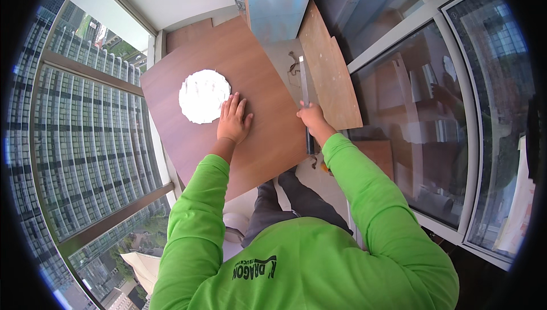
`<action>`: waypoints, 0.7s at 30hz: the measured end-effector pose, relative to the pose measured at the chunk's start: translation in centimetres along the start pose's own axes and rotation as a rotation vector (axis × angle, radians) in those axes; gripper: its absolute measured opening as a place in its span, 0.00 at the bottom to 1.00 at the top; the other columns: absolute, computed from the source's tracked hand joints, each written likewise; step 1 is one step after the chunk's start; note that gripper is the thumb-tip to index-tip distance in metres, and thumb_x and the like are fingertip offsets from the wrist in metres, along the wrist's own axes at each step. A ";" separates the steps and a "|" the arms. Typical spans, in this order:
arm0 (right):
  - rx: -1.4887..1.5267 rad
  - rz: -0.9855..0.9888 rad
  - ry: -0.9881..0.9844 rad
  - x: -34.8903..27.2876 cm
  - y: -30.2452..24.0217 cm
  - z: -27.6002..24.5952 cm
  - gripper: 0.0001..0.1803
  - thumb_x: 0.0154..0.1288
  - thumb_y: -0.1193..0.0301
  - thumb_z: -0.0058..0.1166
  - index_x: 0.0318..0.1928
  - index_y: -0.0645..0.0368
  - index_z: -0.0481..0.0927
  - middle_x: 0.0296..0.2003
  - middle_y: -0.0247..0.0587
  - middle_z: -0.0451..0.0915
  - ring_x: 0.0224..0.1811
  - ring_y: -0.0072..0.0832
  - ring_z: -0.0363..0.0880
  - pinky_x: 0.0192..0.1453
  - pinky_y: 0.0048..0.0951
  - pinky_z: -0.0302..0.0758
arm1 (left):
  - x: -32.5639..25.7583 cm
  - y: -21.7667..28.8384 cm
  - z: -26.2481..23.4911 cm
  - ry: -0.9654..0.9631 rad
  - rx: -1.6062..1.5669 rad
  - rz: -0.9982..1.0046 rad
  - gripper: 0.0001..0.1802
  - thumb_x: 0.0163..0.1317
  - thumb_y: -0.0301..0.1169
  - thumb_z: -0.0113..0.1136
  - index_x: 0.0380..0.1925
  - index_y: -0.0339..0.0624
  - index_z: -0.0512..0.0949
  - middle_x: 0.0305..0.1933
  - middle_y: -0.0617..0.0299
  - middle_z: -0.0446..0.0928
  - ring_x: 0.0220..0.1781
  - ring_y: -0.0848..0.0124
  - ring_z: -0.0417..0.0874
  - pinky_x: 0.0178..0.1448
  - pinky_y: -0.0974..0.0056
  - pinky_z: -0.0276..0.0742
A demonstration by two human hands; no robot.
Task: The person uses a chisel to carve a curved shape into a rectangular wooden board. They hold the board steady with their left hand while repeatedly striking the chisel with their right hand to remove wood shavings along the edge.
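A brown wooden board [250, 82] fills the upper middle of the frame, lying flat and tilted like a diamond. It looks stiff, smooth and fairly heavy, best gripped at its edges. A white round patch [204, 96] sits on its left part. The left hand [233, 121] rests flat on the board, fingers slightly apart, fingertips touching the patch. The right hand [312, 117], at the board's right edge, is closed around a long thin metal bar [305, 96]. Right of the board leans a paler wooden panel [327, 71]. Windows [85, 139] line both sides.
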State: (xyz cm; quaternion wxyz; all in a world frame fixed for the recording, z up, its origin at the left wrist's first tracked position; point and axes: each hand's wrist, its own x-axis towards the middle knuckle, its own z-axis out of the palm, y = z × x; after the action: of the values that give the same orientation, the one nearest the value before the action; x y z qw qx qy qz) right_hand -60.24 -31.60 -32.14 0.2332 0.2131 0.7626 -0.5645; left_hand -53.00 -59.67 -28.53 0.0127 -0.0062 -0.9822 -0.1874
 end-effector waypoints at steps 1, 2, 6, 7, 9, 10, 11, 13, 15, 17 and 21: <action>0.080 0.031 -0.028 -0.2 -0.1 0.1 0.33 0.61 0.80 0.62 0.69 0.67 0.75 0.57 0.48 0.82 0.57 0.34 0.80 0.60 0.35 0.76 | 0.1 -0.1 0.3 -0.008 0.045 0.012 0.32 0.73 0.48 0.53 0.73 0.47 0.68 0.84 0.55 0.56 0.86 0.57 0.52 0.88 0.50 0.46; 0.160 0.062 -0.057 -0.4 -0.2 0.1 0.32 0.62 0.79 0.63 0.68 0.68 0.75 0.61 0.52 0.82 0.62 0.38 0.80 0.64 0.38 0.76 | 0.2 -0.1 0.5 -0.015 0.091 0.022 0.33 0.74 0.49 0.52 0.74 0.48 0.67 0.84 0.55 0.55 0.86 0.57 0.52 0.88 0.50 0.44; 0.164 0.244 -0.224 -1.2 -2.5 -0.9 0.36 0.65 0.77 0.66 0.72 0.68 0.68 0.61 0.51 0.79 0.63 0.39 0.78 0.64 0.43 0.77 | 1.2 0.3 -0.7 -0.067 0.144 -0.039 0.36 0.73 0.52 0.51 0.76 0.49 0.65 0.86 0.56 0.52 0.87 0.58 0.50 0.89 0.50 0.40; 0.198 0.287 -0.319 -0.8 -2.6 -1.4 0.36 0.66 0.77 0.66 0.72 0.67 0.67 0.61 0.49 0.78 0.64 0.39 0.77 0.65 0.45 0.78 | 1.1 0.2 -0.6 -0.072 0.147 -0.041 0.37 0.72 0.52 0.51 0.76 0.48 0.65 0.86 0.56 0.52 0.87 0.58 0.49 0.89 0.49 0.39; 0.259 0.350 -0.474 -0.1 -2.4 -2.1 0.34 0.68 0.77 0.66 0.71 0.67 0.67 0.61 0.48 0.78 0.65 0.39 0.77 0.65 0.48 0.78 | 0.9 0.0 -0.4 -0.078 0.155 -0.038 0.37 0.72 0.52 0.52 0.76 0.48 0.65 0.86 0.56 0.52 0.87 0.58 0.49 0.89 0.49 0.39; 0.286 0.371 -0.534 0.3 -2.1 -2.3 0.33 0.68 0.77 0.65 0.70 0.67 0.67 0.61 0.49 0.78 0.65 0.39 0.77 0.66 0.48 0.78 | 0.9 0.0 -0.4 -0.078 0.160 -0.034 0.37 0.72 0.52 0.52 0.76 0.48 0.65 0.86 0.55 0.51 0.87 0.57 0.49 0.88 0.48 0.39; 0.314 0.391 -0.594 0.6 -1.9 -2.5 0.32 0.68 0.77 0.65 0.69 0.67 0.68 0.61 0.49 0.78 0.64 0.40 0.77 0.66 0.49 0.78 | 1.0 -0.1 -0.2 -0.079 0.164 -0.030 0.37 0.72 0.52 0.52 0.76 0.48 0.65 0.86 0.55 0.51 0.87 0.57 0.49 0.88 0.48 0.39; 0.318 0.446 -0.577 2.3 -0.1 -3.3 0.31 0.69 0.77 0.65 0.68 0.66 0.68 0.61 0.49 0.77 0.64 0.40 0.77 0.67 0.50 0.77 | 1.1 0.4 0.4 -0.094 0.158 -0.025 0.37 0.72 0.52 0.52 0.76 0.48 0.64 0.86 0.55 0.51 0.87 0.57 0.48 0.88 0.48 0.39; 0.330 0.471 -0.604 3.1 0.3 -3.8 0.30 0.69 0.77 0.65 0.68 0.65 0.69 0.60 0.49 0.78 0.63 0.40 0.78 0.67 0.50 0.77 | 1.4 0.5 0.4 -0.104 0.163 -0.021 0.37 0.72 0.52 0.52 0.76 0.48 0.64 0.86 0.54 0.51 0.87 0.56 0.48 0.88 0.47 0.39; 0.344 0.467 -0.693 2.1 -1.8 -3.6 0.31 0.69 0.76 0.65 0.69 0.63 0.69 0.59 0.49 0.78 0.62 0.39 0.79 0.67 0.50 0.78 | 1.0 0.1 -0.1 -0.108 0.186 -0.034 0.37 0.72 0.52 0.52 0.76 0.48 0.64 0.86 0.54 0.51 0.87 0.56 0.49 0.88 0.47 0.39; 0.293 0.369 -0.608 1.3 -2.6 -3.9 0.23 0.72 0.71 0.64 0.64 0.64 0.74 0.52 0.43 0.80 0.53 0.32 0.80 0.55 0.42 0.81 | 1.1 0.4 -0.2 -0.108 0.165 -0.044 0.37 0.71 0.51 0.53 0.76 0.49 0.65 0.86 0.55 0.52 0.87 0.56 0.50 0.88 0.47 0.40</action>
State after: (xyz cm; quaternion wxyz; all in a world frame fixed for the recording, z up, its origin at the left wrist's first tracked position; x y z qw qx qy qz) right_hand -63.28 -28.51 -29.93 0.5136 0.2007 0.5187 -0.6534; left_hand -54.12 -59.42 -28.16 -0.0437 0.0062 -0.9934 -0.1057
